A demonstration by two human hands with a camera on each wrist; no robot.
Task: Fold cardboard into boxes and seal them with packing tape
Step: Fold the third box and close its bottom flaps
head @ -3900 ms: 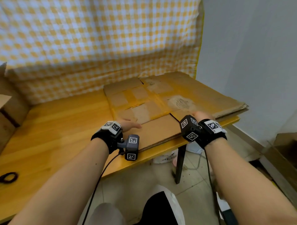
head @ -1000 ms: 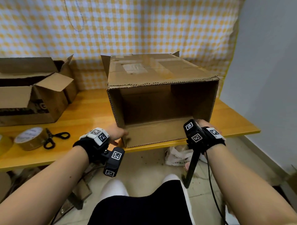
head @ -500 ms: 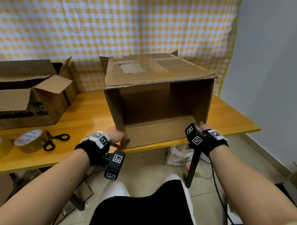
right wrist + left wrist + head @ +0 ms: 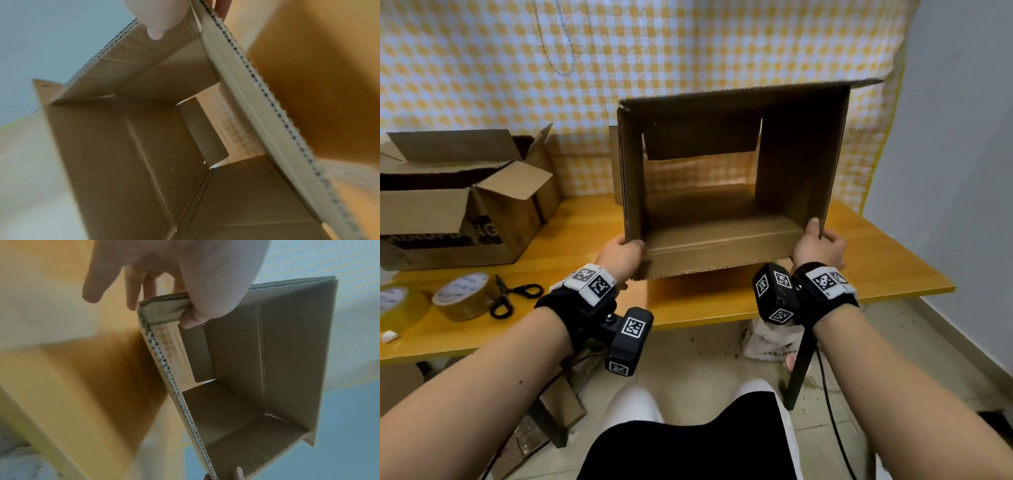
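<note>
Cardboard box [image 4: 722, 192], plain brown corrugated board, is held up over the near part of the wooden table [image 4: 866, 260] with its open mouth facing the person, so that the view runs straight through it. Its far end is only part shut: one flap hangs down from the top edge and the checked yellow cloth [image 4: 517, 68] shows through the gap below it. Fluted edges run along the near rim, and fold creases cross the inner walls. The left hand [image 4: 621, 255] grips the lower left corner of the rim, thumb inside and fingers outside, bending a strip of board there. The right hand [image 4: 820, 248] pinches the lower right corner, thumb pressed on the inner wall. To the left on the table lie tape rolls [image 4: 460, 296], scissors [image 4: 512, 298] and another opened box [image 4: 458, 198].
</note>
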